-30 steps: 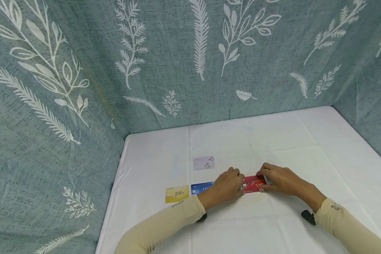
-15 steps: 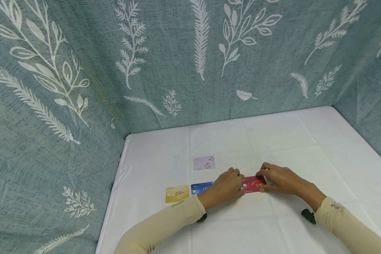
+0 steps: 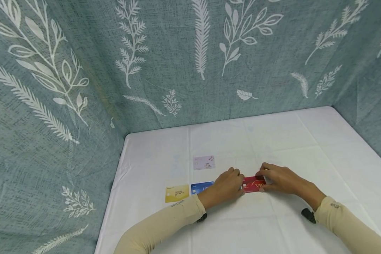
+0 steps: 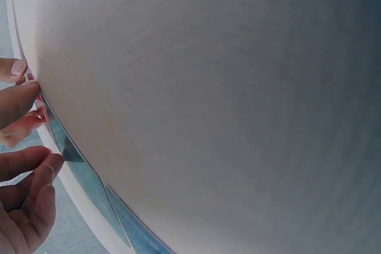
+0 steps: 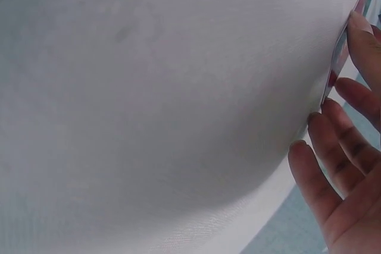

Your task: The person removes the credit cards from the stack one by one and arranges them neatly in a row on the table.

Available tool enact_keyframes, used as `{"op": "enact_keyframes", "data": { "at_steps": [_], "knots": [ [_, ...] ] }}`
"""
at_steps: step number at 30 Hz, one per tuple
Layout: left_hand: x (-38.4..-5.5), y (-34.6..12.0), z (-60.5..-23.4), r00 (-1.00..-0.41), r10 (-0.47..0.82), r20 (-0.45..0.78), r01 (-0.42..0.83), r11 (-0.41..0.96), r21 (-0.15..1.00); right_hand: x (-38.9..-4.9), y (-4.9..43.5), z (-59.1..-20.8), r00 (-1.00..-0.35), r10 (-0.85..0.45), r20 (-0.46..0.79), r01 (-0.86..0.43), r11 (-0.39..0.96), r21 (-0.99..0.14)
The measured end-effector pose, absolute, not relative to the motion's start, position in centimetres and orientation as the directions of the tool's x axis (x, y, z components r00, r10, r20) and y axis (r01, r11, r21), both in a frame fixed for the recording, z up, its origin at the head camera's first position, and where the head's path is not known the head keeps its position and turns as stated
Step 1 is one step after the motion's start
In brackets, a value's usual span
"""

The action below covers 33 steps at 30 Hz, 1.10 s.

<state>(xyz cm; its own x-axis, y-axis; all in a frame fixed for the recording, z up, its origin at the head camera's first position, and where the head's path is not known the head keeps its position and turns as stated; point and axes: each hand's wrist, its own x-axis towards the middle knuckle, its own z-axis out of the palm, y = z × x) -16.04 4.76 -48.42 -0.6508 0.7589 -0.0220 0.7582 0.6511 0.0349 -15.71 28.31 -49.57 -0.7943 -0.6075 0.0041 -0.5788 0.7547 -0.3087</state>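
A red VIP card [image 3: 253,184] lies flat on the white cloth between the two hands. With thumb and forefinger on its long edges, my right hand [image 3: 280,181] pinches its right end. My left hand [image 3: 223,186] comes from the left, fingertips at the red card's left end. In the left wrist view, its thumb and fingers touch opposite edges of a shiny teal-looking card [image 4: 89,179], which the hand hides from the head view. Left of that hand lies a blue card [image 3: 200,187], partly covered, and beside it a yellow card [image 3: 177,193].
A pale lilac card [image 3: 204,162] lies farther back, behind the row. The table [image 3: 273,225] has a creased white cloth. Green leaf-patterned curtains [image 3: 177,63] hang behind the table and at its sides. Small black devices [image 3: 308,215] sit at the wrists.
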Motion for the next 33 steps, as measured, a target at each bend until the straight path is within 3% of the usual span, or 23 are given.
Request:
{"op": "enact_keyframes", "data": {
  "at_steps": [21, 33],
  "knots": [
    [-15.7, 4.7, -48.3, -0.655, 0.755, -0.032, 0.755, 0.656, 0.005, -15.8, 28.0, -49.1, -0.771, -0.637, -0.014, -0.61, 0.745, -0.271],
    [-15.8, 3.9, -47.9, -0.6, 0.8, -0.019, 0.799, 0.598, -0.06, -16.1, 27.6, -48.5, -0.764, -0.644, -0.041, -0.618, 0.748, -0.243]
  ]
}}
